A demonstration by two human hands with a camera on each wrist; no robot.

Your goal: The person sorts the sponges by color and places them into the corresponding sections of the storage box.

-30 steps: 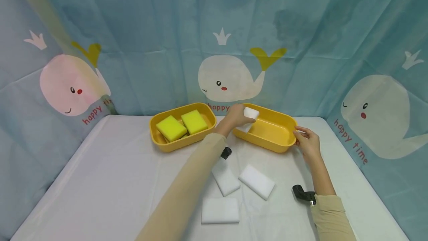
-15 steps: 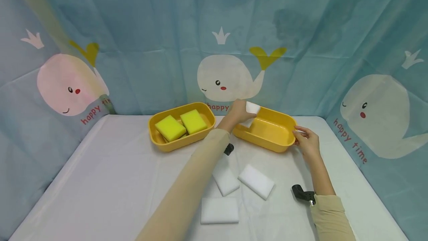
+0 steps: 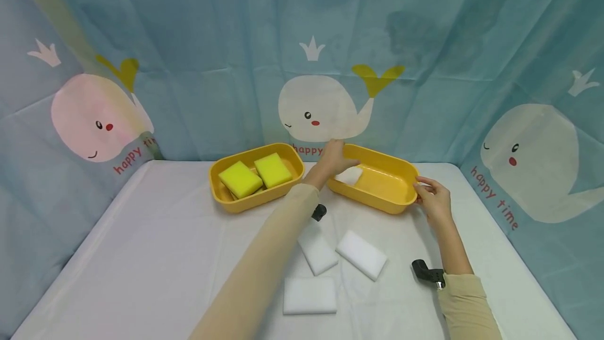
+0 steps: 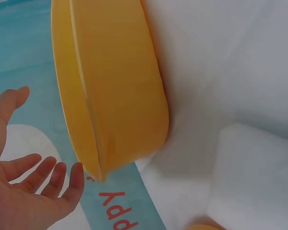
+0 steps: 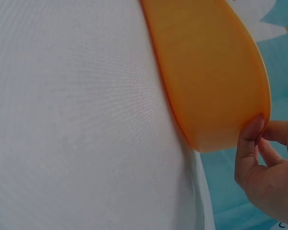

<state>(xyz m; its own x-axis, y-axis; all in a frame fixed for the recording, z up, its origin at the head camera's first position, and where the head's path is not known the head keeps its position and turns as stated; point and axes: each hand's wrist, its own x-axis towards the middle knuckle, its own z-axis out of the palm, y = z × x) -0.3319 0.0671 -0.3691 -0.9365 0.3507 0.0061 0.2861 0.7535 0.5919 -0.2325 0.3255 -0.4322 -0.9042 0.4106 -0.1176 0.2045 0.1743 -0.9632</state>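
My left hand (image 3: pixel 334 159) hovers over the left end of the right-hand yellow tray (image 3: pixel 384 185), fingers spread and holding nothing. Below it in the tray lies a white sponge (image 3: pixel 350 175), partly covered by the hand in the head view. In the left wrist view the open left hand (image 4: pixel 33 191) is beside the tray's rim. At the tray's right end my right hand (image 3: pixel 435 201) pinches the rim. The right wrist view has its thumb and finger (image 5: pixel 252 129) on the tray's edge.
Several white sponges, including one (image 3: pixel 362 255) at an angle and one (image 3: pixel 310 296) nearest me, lie on the white table. A second yellow tray (image 3: pixel 257 204) at left contains yellow sponges (image 3: pixel 240 180). A blue whale-print curtain (image 3: pixel 212 93) hangs behind the table.
The left hand lifted the white sponge at the tray's left end, then let it go; it now lies lower in the tray. The right hand keeps its place on the rim.
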